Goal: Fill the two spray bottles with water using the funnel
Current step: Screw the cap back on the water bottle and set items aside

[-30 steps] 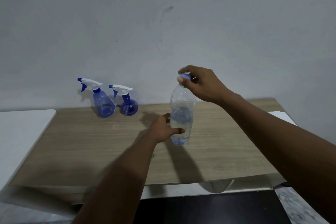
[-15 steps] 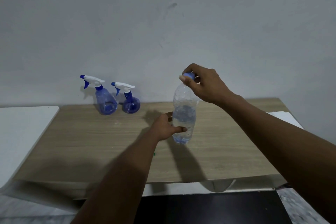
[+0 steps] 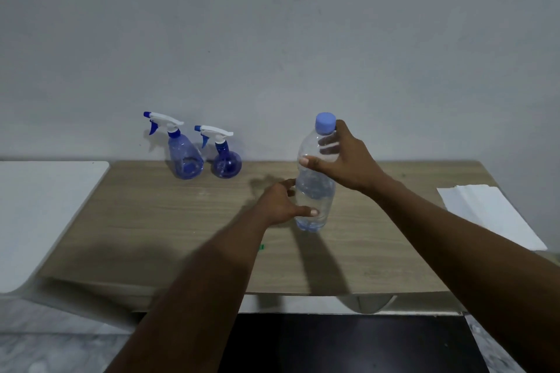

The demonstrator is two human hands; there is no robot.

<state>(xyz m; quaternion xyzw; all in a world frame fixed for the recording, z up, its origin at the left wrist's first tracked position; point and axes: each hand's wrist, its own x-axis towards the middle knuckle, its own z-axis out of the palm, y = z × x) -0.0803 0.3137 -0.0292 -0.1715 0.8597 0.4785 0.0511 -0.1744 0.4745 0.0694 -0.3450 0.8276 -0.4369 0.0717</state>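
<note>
Worktop (image 3: 45,206), white, far left, right beside wood table (image 3: 151,236). At the back left of the table, near the wall, two blue sprayers stand upright side by side; can't tell if they touch. Tall sprayer (image 3: 185,154) on the left, short sprayer (image 3: 225,160) with round body on the right. Both have white heads on, blue nozzles pointing left. Fill level in either: can't tell.

Left hand (image 3: 280,204) mid-table grips bottle (image 3: 315,191) low down, thumb across the front, fingers curled round the far side. Bottle is clear and upright, base on the table, well right of the sprayers. Some water inside, level hard to read. Blue cap (image 3: 325,123) is on.

Right hand (image 3: 345,160) grips the bottle at the shoulder, just under the cap. Thumb lies across the front, fingers wrapped behind and visible through the plastic. One fingertip sits right beside the cap; contact unclear.

Paper (image 3: 485,212), white, lies flat at the table's right edge, well apart from the bottle.
</note>
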